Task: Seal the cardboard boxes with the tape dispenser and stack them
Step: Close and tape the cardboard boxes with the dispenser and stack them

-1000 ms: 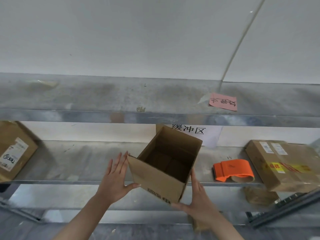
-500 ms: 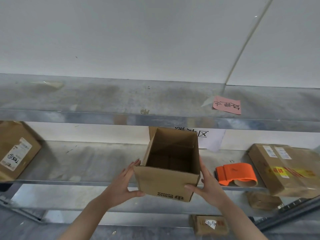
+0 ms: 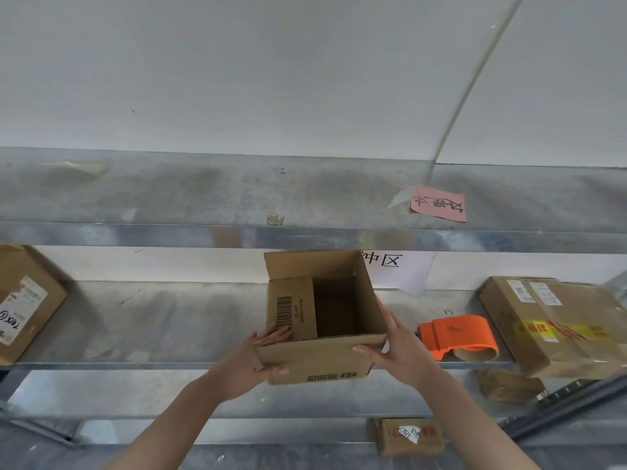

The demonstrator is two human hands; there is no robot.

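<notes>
One cardboard box (image 3: 315, 361), frame centre, top open; my left hand (image 3: 247, 361) grips left corner, my right hand (image 3: 403, 351) right side.

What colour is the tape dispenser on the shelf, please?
Orange; the tape dispenser shows best in the head view.

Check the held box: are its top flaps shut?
Open. The cardboard box shows its dark inside; only its left flap is folded in, under the left hand.

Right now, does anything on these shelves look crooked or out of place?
Yes, two small things. The pink note lies askew on the upper shelf, its writing upside down from here. The white paper sign behind the open box hangs crooked, one lower corner drooping.
</notes>
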